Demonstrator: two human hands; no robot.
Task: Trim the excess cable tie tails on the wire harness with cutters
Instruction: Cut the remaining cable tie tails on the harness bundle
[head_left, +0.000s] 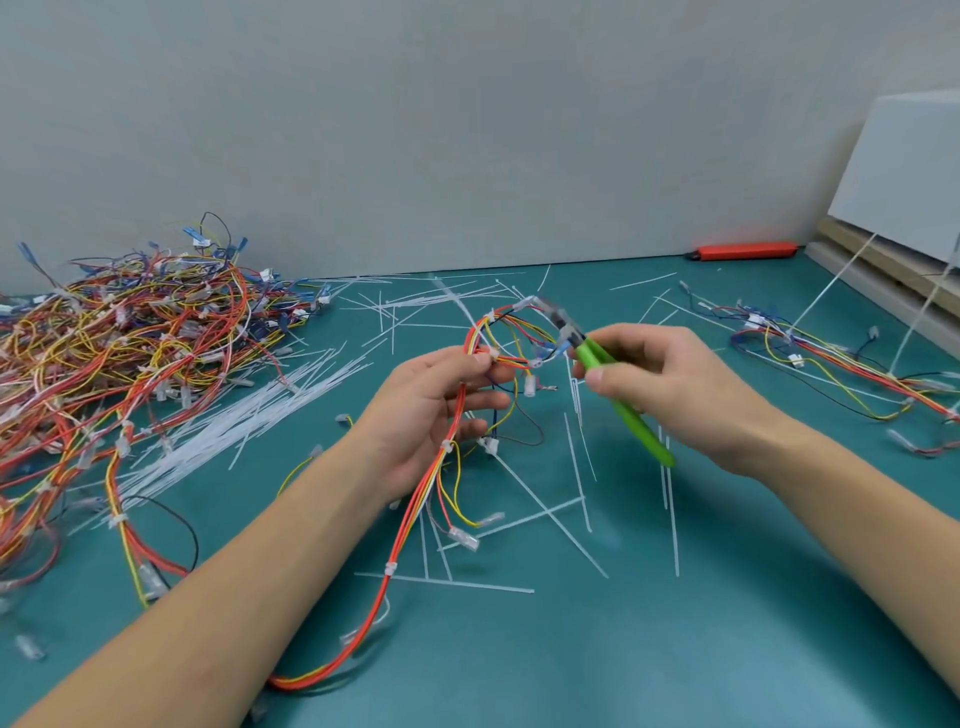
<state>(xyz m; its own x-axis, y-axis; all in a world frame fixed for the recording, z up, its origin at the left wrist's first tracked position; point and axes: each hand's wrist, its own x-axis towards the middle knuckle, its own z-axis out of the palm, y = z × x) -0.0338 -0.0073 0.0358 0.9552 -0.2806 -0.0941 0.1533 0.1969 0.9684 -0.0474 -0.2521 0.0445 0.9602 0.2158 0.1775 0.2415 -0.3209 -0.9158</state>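
While a heap of harnesses (130, 338) is lying at the far left of the counter (675, 649), with loose white ties (249, 415) fanning out beside it, the left hand (436, 410) is gripping the harness (431, 467) now being worked on. Its fingers are curling round the red, orange and yellow bundle, and the thumb is pinching a white tie head near the top loop. The rest of the bundle is trailing down toward the near edge, touching the counter.

Cut tails (571, 483) are lying scattered across the green surface between and below the hands. The right hand (670, 389) is grasping the cutters (618, 395) by their green handles, with the nose pointing up and left into the loop of wires. The nose is blurring, so I cannot tell whether the blades are gaping or closing on a tail.

By my reading, the trimming step is under way, with the tool being brought to a tie at the loop. The next move is calling for setting the blades flush against the tie head, clear of the wires, then squeezing.

At the right, another harness (831, 353) is lying on the counter, and an orange tool (743, 251) is resting by the wall.
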